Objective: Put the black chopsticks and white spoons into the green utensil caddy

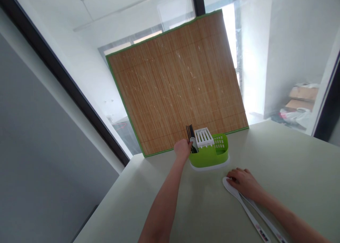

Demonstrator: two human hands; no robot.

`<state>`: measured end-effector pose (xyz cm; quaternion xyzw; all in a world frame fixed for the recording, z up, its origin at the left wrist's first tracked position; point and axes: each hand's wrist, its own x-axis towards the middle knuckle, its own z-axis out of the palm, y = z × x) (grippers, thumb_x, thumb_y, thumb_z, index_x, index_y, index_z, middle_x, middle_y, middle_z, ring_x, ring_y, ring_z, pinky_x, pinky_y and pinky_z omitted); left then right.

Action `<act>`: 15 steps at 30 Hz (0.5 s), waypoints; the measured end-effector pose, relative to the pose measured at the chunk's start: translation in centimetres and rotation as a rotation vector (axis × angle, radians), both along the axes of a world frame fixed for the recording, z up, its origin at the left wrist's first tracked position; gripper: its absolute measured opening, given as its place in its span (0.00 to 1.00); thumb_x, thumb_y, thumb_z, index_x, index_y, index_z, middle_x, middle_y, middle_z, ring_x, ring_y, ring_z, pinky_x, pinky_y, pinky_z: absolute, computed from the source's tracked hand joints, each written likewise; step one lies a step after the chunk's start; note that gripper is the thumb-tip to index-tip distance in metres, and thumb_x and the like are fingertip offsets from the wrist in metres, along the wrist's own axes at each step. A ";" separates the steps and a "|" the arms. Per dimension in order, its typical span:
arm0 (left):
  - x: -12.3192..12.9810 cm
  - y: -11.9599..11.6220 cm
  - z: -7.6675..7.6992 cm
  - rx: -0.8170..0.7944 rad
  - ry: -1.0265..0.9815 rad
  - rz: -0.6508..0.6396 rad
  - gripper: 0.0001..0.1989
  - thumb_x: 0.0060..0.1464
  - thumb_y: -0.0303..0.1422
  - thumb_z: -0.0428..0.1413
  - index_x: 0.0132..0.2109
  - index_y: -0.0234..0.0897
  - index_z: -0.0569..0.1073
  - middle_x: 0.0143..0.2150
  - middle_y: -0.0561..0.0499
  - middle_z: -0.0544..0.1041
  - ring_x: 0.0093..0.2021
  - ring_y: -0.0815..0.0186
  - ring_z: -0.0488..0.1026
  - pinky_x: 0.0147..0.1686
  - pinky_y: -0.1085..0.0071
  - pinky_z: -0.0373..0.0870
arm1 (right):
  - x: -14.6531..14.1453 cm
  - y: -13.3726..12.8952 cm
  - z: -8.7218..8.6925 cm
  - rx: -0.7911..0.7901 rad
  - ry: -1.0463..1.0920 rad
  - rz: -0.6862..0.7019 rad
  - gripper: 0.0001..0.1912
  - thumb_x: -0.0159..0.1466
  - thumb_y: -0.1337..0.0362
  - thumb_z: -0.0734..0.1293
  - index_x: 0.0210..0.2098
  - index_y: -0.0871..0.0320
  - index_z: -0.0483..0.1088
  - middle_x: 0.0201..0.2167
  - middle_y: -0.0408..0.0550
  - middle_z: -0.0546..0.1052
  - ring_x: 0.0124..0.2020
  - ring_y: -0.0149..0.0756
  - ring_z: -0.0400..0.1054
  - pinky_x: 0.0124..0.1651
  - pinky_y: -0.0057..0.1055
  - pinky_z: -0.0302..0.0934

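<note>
A green holder (208, 158) with a white base and a white slatted rack (204, 137) stands on the table. Dark chopsticks (190, 131) and a pale utensil (194, 142) rise from its left compartment. My left hand (182, 148) is closed at that left edge, its fingers pinched by the pale utensil; what exactly they grip is too small to tell. To the right and nearer, my right hand (243, 181) lies with bent fingers over two long white spoons, covering the head of one; the left spoon (240, 200) shows its bowl beside the fingertips.
Behind the holder a brown bamboo mat (175, 84) with green edging leans upright against a glass pane. The pale table (204, 207) reaches the glass. Cardboard and plastic bags (302, 101) lie beyond the glass at right.
</note>
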<state>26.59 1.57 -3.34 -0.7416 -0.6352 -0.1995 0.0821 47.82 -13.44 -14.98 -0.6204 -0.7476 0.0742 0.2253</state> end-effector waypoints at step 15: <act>1.9 -13.1 -5.9 0.295 -0.533 -0.695 0.10 0.56 0.33 0.54 0.45 0.39 0.72 0.30 0.53 0.73 0.29 0.70 0.67 0.32 0.73 0.64 | -1.4 -2.4 2.9 0.728 0.395 0.036 0.09 0.64 0.66 0.63 0.44 0.56 0.70 0.27 0.44 0.70 0.31 0.36 0.62 0.38 0.35 0.56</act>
